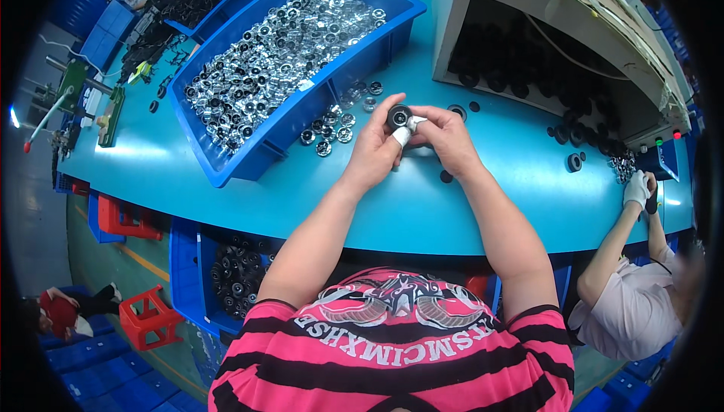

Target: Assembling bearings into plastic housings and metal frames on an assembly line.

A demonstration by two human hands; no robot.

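Note:
Above the turquoise table, both my hands meet on a small black wheel (399, 116) with a pale hub at its centre. My left hand (372, 148) curls its fingers round the wheel from the left, and its thumb wears a white covering. From the right, my right hand (446, 142) pinches the wheel's edge with white-covered fingertips. Just left of my hands lie several loose shiny silver hubs (329, 125). Black rings (457, 112) lie beyond my right hand, and a small black piece (446, 176) sits beneath it.
A large blue bin (264, 140) full of silver hubs (279, 50) stands at left. A pale open-fronted housing (445, 42) with black wheels inside occupies the back right. A co-worker's gloved hand (637, 189) works at far right. Below the table's left side are a crate of black wheels (237, 280) and red stools (151, 318).

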